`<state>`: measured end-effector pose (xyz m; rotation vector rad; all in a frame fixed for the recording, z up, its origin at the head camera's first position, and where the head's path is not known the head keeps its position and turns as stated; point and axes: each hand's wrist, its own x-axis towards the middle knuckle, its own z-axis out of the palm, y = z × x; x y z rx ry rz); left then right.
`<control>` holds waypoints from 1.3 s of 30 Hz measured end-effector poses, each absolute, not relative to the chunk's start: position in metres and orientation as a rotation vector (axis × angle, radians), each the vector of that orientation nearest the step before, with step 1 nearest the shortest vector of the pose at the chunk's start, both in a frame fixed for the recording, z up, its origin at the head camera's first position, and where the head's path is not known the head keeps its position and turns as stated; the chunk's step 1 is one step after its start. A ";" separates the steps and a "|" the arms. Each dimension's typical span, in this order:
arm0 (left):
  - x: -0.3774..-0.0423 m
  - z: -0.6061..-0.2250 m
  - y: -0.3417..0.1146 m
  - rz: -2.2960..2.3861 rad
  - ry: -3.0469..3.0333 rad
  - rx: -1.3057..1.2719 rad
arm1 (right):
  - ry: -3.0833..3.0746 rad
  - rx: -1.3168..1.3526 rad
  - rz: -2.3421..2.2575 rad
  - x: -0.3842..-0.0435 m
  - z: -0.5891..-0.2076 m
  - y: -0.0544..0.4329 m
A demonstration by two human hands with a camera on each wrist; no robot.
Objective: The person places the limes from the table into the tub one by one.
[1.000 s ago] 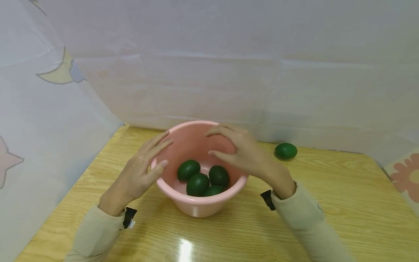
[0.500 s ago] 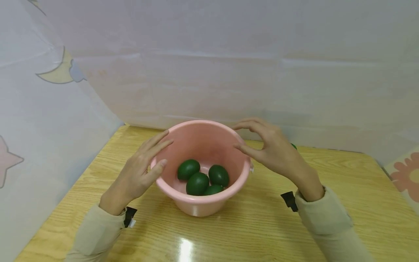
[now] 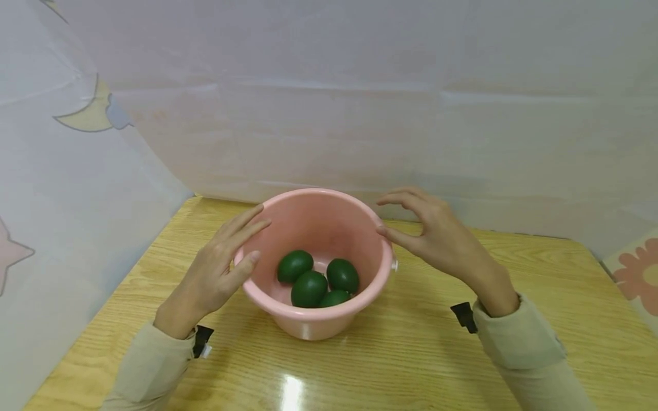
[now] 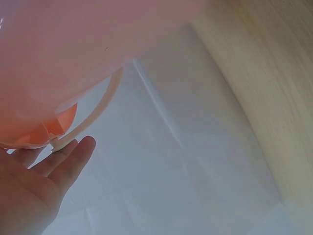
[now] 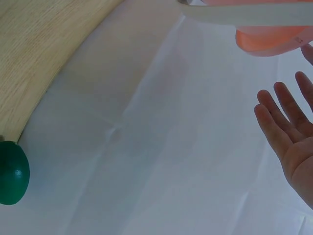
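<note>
A pink plastic bucket (image 3: pixel 313 328) stands upright in the head view with several dark green oval fruits (image 3: pixel 309 289) at its bottom. My left hand (image 3: pixel 208 274) lies along its left rim, fingers fairly straight. In the left wrist view those fingertips are right at the base of the bucket's pale handle (image 4: pixel 100 110). Just off the right rim is my right hand (image 3: pixel 437 240), fingers loosely bent and holding nothing, its thumb tip at the rim. The right wrist view shows its fingers (image 5: pixel 269 129) spread, apart from the bucket.
One more green oval fruit (image 5: pixel 13 172) lies on the wooden table (image 3: pixel 411 365) to the right; in the head view my right hand and forearm hide it. A pale sheet (image 3: pixel 329 114) hangs behind the table's back edge. Table surface extends to the front and right of the bucket.
My right hand has moved right, from over the bucket's inside to just outside its right rim, and now hides the loose fruit. The left hand and the bucket stay nearly still.
</note>
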<state>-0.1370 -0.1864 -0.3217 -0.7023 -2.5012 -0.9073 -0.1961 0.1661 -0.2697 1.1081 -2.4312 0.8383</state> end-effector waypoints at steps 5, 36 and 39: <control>-0.137 -0.322 -0.187 -0.909 -2.491 -0.707 | -2.439 1.096 0.842 -0.197 -0.272 0.170; -0.138 -0.323 -0.186 -0.922 -2.483 -0.716 | -2.493 1.012 0.773 -0.207 -0.292 0.202; -0.138 -0.323 -0.185 -0.927 -2.480 -0.720 | -2.496 1.019 0.764 -0.209 -0.296 0.205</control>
